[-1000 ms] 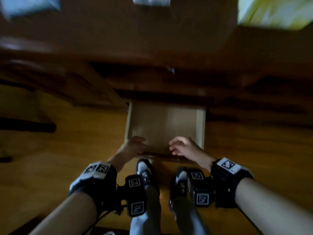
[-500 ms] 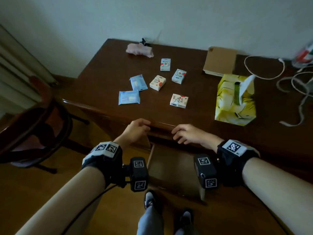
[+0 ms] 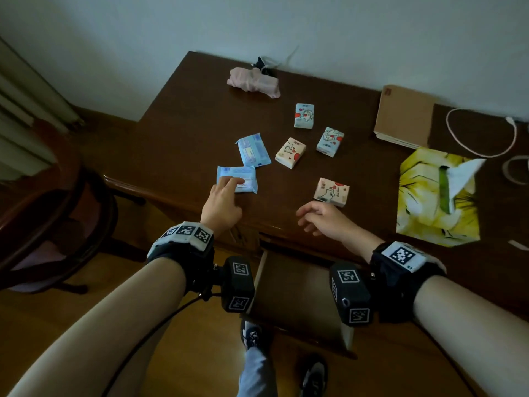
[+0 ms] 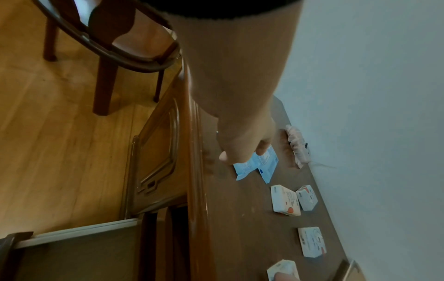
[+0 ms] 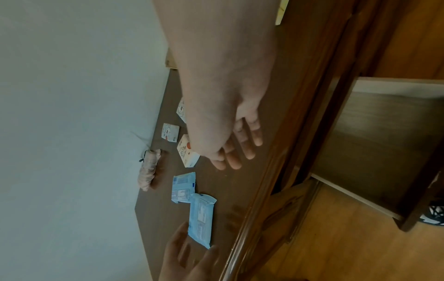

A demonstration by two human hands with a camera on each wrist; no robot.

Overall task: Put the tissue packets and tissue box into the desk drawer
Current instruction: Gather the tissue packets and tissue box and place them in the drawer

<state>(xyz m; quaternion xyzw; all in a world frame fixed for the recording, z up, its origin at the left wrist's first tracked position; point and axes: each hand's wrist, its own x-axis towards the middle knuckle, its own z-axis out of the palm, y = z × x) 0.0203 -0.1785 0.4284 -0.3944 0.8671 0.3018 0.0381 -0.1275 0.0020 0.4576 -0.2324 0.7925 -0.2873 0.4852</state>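
Note:
Several tissue packets lie on the dark wooden desk [image 3: 186, 124]: two flat blue ones [image 3: 253, 150] [image 3: 243, 183] and small printed ones [image 3: 290, 152] [image 3: 331, 191]. My left hand [image 3: 226, 187] lies with straight fingers on the nearer blue packet [image 5: 200, 216] and has no grip on it. My right hand [image 3: 312, 217] hovers open over the desk's front edge, just short of the pinkish packet; its fingers [image 5: 240, 152] are spread and hold nothing. The yellow tissue box [image 3: 435, 196] stands at the right. Below the desk edge the drawer [image 3: 297, 296] is pulled out and looks empty.
A wooden chair [image 3: 57, 210] stands to the left of the desk. At the back lie a pink cloth bundle [image 3: 253, 81], a brown cardboard pad [image 3: 403, 118] and white cables [image 3: 483, 133]. My shoes [image 3: 253, 336] are on the floor by the drawer front.
My view rose from the drawer to the desk top. Both hands left the drawer's front edge and moved up over the desk; the left one reached the near blue packet.

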